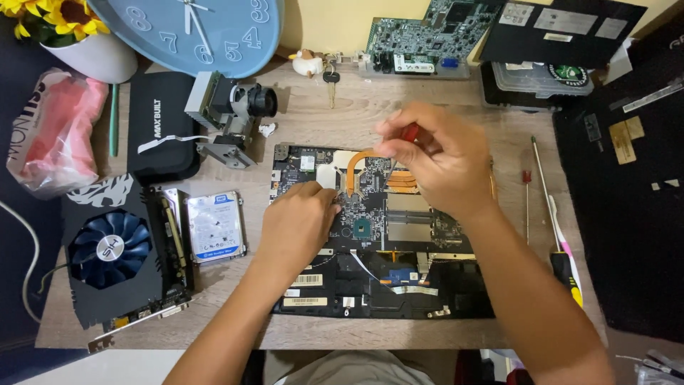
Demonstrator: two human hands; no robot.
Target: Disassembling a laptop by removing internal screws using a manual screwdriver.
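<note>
An opened laptop base (370,285) lies in the middle of the wooden desk (399,107), its circuit board and copper heat pipe (356,162) exposed. My right hand (438,160) grips a small red-handled screwdriver (409,132), its thin shaft pointing down at the board near the heat pipe. My left hand (298,224) rests on the left part of the board, fingers curled and pressing down beside the chip (363,229).
A graphics card with a blue fan (110,249) and a hard drive (216,227) lie at left. A black pouch (160,125), a small lens module (235,107), a blue wall clock (214,32), another circuit board (420,39) and long screwdrivers (559,235) surround the laptop.
</note>
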